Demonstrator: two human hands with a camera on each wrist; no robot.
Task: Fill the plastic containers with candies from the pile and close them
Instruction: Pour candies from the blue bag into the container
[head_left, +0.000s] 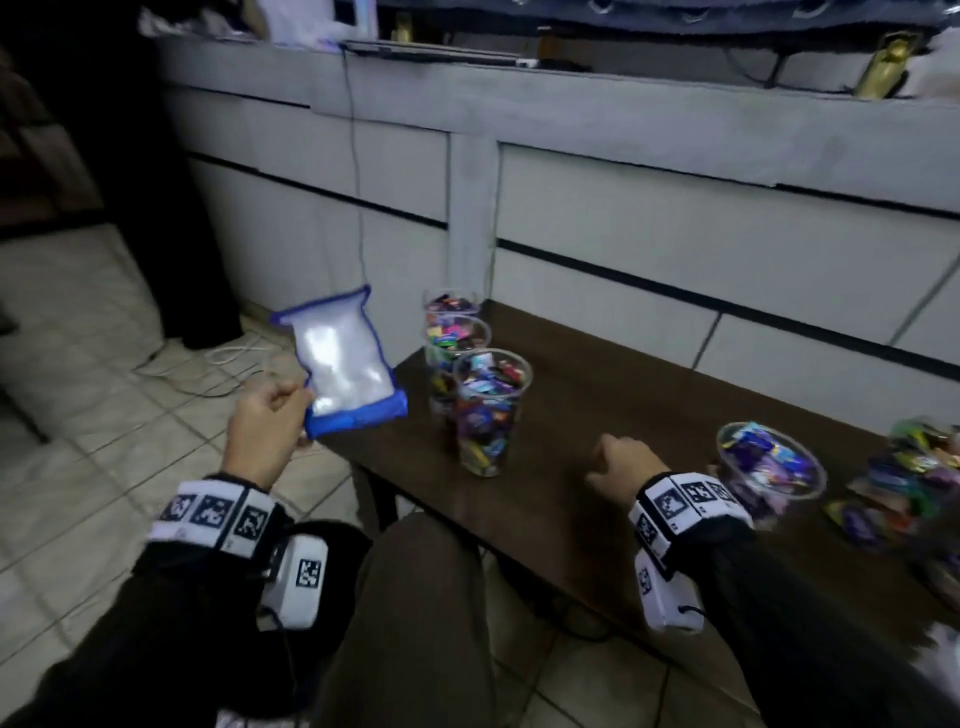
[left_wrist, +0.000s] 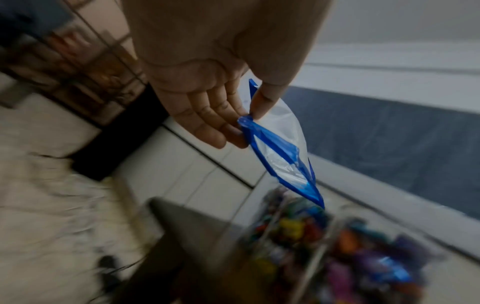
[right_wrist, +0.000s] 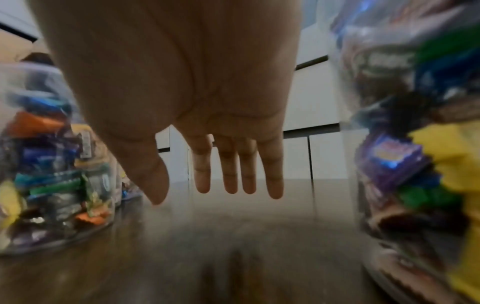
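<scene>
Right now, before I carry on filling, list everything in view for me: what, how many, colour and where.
filled cups: three, clear, multicoloured candies inside, no lids, clustered at the table's left end
fourth cup: one, clear, candies inside, open, right of the right hand
candy pile: one, multicoloured, table's far right
plastic bag: one, clear with blue edges, held off the table's left edge
table: one, dark brown
left hand: fingers pinch the bag's blue corner
right hand: holds nothing, above the table
</scene>
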